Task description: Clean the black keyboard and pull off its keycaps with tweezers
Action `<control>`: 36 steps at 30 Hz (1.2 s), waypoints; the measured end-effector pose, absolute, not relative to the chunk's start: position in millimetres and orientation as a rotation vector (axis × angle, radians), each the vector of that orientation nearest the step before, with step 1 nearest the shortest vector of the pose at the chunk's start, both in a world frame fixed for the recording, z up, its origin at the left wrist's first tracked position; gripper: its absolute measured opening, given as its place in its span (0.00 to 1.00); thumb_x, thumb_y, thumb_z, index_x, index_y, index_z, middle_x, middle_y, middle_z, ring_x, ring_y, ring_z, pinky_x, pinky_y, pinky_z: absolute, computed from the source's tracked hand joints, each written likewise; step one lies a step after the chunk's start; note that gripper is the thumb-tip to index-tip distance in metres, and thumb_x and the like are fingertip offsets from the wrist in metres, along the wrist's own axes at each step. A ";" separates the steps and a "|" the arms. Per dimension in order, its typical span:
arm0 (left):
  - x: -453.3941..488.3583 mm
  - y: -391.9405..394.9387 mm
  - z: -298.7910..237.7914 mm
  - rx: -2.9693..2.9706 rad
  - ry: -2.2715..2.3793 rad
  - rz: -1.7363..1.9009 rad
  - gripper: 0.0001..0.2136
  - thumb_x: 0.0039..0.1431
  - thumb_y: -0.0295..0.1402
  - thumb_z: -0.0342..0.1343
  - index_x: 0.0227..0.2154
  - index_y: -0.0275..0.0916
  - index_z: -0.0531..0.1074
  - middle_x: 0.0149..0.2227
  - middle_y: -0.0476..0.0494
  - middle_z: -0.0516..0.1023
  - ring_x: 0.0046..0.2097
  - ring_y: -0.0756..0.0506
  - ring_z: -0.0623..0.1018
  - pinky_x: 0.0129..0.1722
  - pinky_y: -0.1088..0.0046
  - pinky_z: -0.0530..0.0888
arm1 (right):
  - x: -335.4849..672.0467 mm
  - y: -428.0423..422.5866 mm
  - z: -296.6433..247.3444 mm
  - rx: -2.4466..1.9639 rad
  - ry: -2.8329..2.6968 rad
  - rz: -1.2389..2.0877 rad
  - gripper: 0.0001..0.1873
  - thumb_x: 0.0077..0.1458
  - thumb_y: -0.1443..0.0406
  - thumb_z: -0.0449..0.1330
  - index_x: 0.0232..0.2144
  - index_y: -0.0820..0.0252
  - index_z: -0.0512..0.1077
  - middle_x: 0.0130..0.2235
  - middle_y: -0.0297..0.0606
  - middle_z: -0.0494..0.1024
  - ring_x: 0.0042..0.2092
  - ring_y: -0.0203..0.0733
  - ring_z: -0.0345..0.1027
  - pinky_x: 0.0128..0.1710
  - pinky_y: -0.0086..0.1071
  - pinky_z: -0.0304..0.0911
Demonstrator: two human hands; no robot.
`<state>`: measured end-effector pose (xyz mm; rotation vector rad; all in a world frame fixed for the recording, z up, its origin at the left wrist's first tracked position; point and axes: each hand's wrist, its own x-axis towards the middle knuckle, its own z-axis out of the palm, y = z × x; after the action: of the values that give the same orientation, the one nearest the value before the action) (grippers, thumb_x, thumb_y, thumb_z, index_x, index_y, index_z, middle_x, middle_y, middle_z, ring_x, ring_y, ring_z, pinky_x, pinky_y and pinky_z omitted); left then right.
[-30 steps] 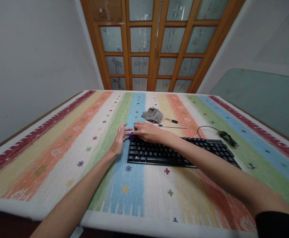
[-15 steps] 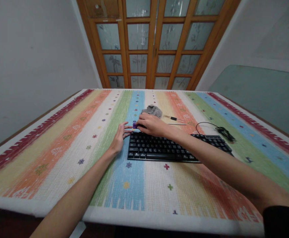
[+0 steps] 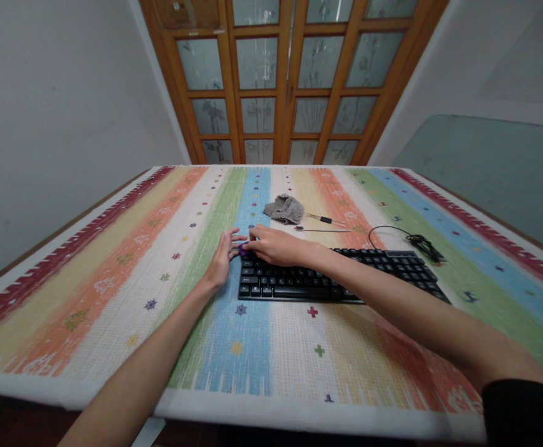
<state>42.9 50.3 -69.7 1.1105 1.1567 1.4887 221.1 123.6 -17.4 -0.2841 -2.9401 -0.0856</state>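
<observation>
A black keyboard (image 3: pixel 299 290) lies on the striped tablecloth in front of me. My right hand (image 3: pixel 271 244) is over its upper left corner, fingers pinched on a small purple object (image 3: pixel 243 249) held against the keys there. Most of that object is hidden by the fingers, and its kind cannot be made out. At the keyboard's left end rests my left hand (image 3: pixel 224 256), fingers stretched out and apart, close to the purple object and holding nothing.
Behind the keyboard lie a crumpled grey cloth (image 3: pixel 285 209), a thin tool with a black grip (image 3: pixel 326 220) and a slim dark rod (image 3: pixel 324 230). The keyboard's bundled cable (image 3: pixel 424 247) sits at the back right. Wooden glazed doors (image 3: pixel 290 93) stand beyond the table.
My right hand has moved toward me and slightly left with the purple object, from behind the keyboard's corner onto its keys. The grey cloth and rod show more fully. My left hand stays nearly still.
</observation>
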 end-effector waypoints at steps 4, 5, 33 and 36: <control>42.3 50.2 -70.1 1.124 1.150 1.474 0.26 0.69 0.56 0.44 0.52 0.38 0.69 0.47 0.38 0.78 0.48 0.42 0.78 0.53 0.63 0.72 | 223.4 121.0 -12.9 -0.315 -2.968 -0.065 0.13 0.67 0.70 0.53 0.47 0.67 0.76 0.42 0.48 0.71 0.43 0.46 0.61 0.46 0.36 0.59; 42.2 50.2 -70.2 1.126 1.149 1.475 0.26 0.69 0.56 0.44 0.52 0.38 0.69 0.47 0.38 0.78 0.48 0.42 0.78 0.53 0.62 0.72 | 223.8 120.7 -11.4 -0.324 -2.972 -0.063 0.12 0.67 0.70 0.53 0.46 0.67 0.76 0.42 0.48 0.71 0.43 0.46 0.61 0.46 0.37 0.59; 39.2 40.4 -64.3 1.463 1.181 1.315 0.29 0.65 0.59 0.46 0.45 0.40 0.80 0.49 0.37 0.81 0.56 0.33 0.75 0.61 0.51 0.66 | 263.0 112.5 -13.7 -0.428 -2.884 -0.112 0.14 0.66 0.69 0.54 0.48 0.65 0.77 0.42 0.48 0.71 0.42 0.46 0.62 0.43 0.38 0.61; 38.5 40.7 -65.8 1.471 1.177 1.314 0.28 0.66 0.58 0.46 0.46 0.40 0.80 0.49 0.37 0.81 0.56 0.33 0.75 0.61 0.51 0.67 | 260.2 111.4 -12.3 -0.490 -2.878 -0.136 0.13 0.66 0.68 0.55 0.46 0.64 0.78 0.41 0.48 0.72 0.42 0.47 0.62 0.43 0.37 0.60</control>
<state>38.5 40.7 -65.8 1.4707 1.1768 1.3139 260.2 111.4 -12.3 -0.4898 -2.8777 -0.1359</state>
